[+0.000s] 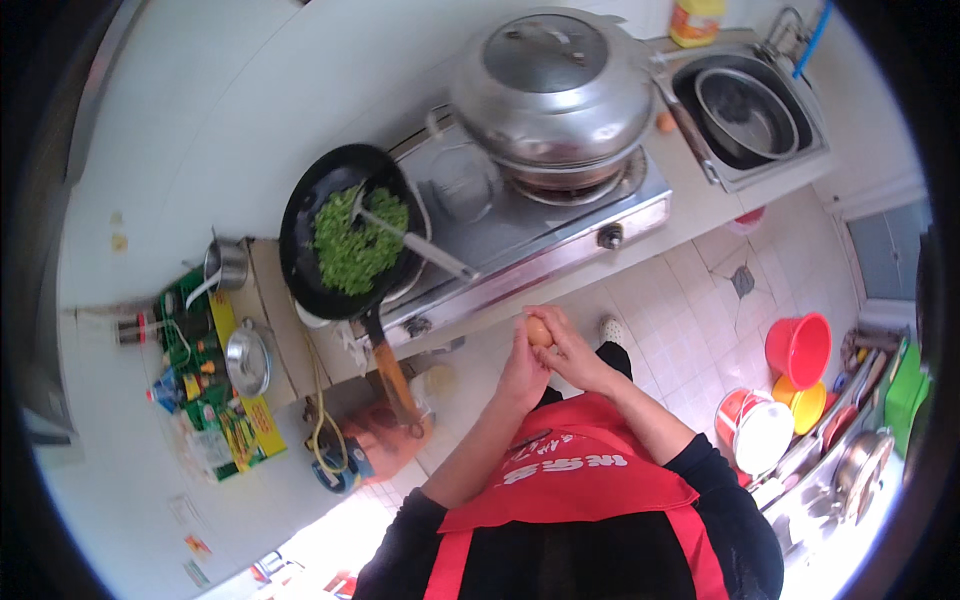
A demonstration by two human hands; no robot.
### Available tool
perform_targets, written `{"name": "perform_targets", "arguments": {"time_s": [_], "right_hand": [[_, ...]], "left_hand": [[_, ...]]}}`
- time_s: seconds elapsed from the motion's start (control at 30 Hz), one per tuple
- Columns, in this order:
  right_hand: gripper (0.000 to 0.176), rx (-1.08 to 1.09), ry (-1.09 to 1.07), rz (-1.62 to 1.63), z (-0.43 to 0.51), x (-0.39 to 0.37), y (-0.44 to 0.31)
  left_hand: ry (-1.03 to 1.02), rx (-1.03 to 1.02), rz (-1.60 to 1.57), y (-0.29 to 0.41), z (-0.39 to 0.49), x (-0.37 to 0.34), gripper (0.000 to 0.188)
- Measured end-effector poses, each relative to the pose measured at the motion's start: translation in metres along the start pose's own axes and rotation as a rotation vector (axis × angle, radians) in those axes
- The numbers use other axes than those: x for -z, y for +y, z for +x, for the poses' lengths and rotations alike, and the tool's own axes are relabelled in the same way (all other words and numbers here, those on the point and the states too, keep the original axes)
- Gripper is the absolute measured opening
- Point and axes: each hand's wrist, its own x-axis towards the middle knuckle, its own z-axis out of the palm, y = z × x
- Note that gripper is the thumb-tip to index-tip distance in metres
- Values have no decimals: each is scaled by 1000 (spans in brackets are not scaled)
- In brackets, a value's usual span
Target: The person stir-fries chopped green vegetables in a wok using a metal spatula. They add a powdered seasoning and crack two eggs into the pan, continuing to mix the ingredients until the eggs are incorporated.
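Observation:
A brown egg (pixel 538 331) is held between my left hand (pixel 520 373) and my right hand (pixel 576 354), in front of my red apron (pixel 577 480). The fingers of both hands curl around its sides. Up and to the left of my hands, a black wok (pixel 296 217) with a wooden handle sits over the left side of the gas stove (pixel 517 240). It holds chopped green vegetables (pixel 352 262). A spatula (pixel 427 251) rests in the wok, its handle reaching out over the stove's front. Another brown egg (pixel 665 121) lies on the counter near the sink.
A large lidded metal steamer pot (pixel 555 112) stands on the right burner. A metal basin (pixel 750 112) sits in the sink (pixel 814 154). Left of the wok are a metal bowl (pixel 247 364) and a small saucepan (pixel 229 262). Buckets, including a red one (pixel 787 356), stand by the rack at right.

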Motion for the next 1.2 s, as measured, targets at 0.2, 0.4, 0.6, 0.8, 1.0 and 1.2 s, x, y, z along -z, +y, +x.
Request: {"name": "perform_targets", "arguments": {"time_s": [0.2,0.4,0.6,0.8,1.0,1.2], "right_hand": [[55,72,92,-262,50,-38,15],[56,491,307,-644,130,-74,28],[51,310,209,-420,151,-96,9],[51,593,262,-413,134,-139,-58],[54,704,264,-742,152,-162,-91],[52,533,121,-339,171,-160,-94]], "left_hand": [[262,51,177,8,-61,93,57],[232,-31,-153,-7,-128,210,45],[369,-218,-361,17,-168,279,37],[452,-318,-426,58,-178,290,26],[365,-414,-333,87,-173,267,29],[488,-689,91,158,-162,221,21]]}}
